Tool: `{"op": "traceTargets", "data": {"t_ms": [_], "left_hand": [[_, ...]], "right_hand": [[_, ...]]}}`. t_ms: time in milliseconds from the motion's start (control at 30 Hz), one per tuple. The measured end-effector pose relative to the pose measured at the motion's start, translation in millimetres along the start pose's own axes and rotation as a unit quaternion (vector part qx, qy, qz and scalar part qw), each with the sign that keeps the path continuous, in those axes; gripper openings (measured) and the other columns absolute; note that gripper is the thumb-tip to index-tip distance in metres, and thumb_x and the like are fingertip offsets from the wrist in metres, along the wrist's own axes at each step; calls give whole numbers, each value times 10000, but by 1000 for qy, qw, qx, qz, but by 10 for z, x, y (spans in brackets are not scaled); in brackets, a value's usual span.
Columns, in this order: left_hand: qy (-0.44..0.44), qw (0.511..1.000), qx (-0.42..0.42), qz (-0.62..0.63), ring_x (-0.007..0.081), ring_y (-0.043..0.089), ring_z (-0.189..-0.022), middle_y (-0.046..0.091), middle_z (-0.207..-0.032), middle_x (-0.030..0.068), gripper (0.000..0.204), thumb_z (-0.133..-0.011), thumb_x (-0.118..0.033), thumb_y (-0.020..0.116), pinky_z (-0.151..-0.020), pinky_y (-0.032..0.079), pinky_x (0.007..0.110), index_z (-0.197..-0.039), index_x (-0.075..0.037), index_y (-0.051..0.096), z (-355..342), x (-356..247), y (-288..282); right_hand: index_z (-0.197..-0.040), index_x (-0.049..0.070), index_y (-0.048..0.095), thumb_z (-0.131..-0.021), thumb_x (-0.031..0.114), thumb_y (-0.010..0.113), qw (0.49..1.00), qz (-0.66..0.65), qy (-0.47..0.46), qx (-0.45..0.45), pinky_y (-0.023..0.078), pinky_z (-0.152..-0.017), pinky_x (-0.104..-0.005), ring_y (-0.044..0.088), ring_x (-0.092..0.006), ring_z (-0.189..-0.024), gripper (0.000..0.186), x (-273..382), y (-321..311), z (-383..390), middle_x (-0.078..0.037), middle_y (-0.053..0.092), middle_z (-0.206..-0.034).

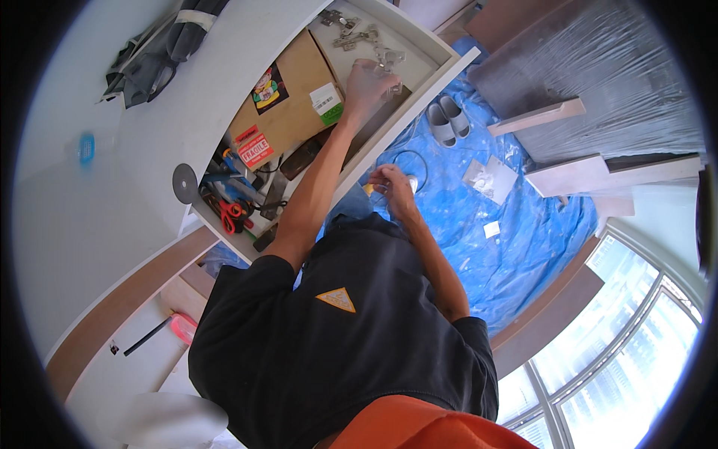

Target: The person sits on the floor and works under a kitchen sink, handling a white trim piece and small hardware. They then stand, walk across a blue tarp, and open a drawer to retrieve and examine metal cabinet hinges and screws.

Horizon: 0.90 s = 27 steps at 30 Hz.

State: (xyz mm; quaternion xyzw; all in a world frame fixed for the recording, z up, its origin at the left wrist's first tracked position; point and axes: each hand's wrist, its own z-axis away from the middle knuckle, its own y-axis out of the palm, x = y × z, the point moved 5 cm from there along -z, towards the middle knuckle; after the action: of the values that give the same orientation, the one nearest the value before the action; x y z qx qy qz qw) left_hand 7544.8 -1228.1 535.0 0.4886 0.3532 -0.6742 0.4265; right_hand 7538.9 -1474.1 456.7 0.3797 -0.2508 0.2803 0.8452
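Observation:
My left hand (365, 90) reaches into the far end of an open white drawer (419, 82), blurred, its fingers closed around something shiny that I cannot make out, beside metal hinges (351, 37). The drawer also holds a cardboard box (288, 96) with stickers, red-handled scissors (228, 215), blue-handled tools (228, 179) and dark objects. My right hand (393, 183) hangs outside the drawer's front, fingers loosely curled and apart, with nothing visible in them.
Blue sheeting (479, 254) covers the floor, with grey slippers (447, 120), a cable (425, 168) and white scraps (490, 179). Wrapped panels (568, 82) and boards (576, 176) lean at the right, above windows (621, 337). A grey disc (185, 196) and black bundle (149, 67) lie left.

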Motion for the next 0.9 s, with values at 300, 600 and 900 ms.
{"op": "traceTargets", "data": {"t_ms": [300, 600, 900], "left_hand": [[-22, 996, 36, 78, 132, 624, -784, 638, -929, 103, 657, -687, -214, 882, -696, 512, 257, -1138, 46, 481, 370, -469, -45], [-18, 962, 111, 251, 126, 600, -959, 634, -1063, 44, 268, -984, -181, 576, -841, 489, 306, -1206, -35, 534, 616, -438, -329], [15, 960, 83, 266, 109, 588, -963, 619, -1110, 36, 270, -999, -136, 530, -827, 480, 294, -1252, -43, 523, 693, -383, -606]], "right_hand": [[-1229, 6, 532, -915, 133, 663, 848, 276, -429, -144, 518, -820, -332, 631, -209, -874, 363, 1786, 399, 116, -107, 620, -976], [-1225, 3, 598, -957, 124, 617, 943, 188, -267, 71, 537, -812, -302, 636, -143, -960, 295, 1918, 845, -255, -81, 665, -1069], [-1222, 16, 606, -1009, 116, 531, 955, 122, -244, 118, 517, -828, -273, 621, -103, -915, 248, 1829, 960, -288, -49, 669, -1066]]}}
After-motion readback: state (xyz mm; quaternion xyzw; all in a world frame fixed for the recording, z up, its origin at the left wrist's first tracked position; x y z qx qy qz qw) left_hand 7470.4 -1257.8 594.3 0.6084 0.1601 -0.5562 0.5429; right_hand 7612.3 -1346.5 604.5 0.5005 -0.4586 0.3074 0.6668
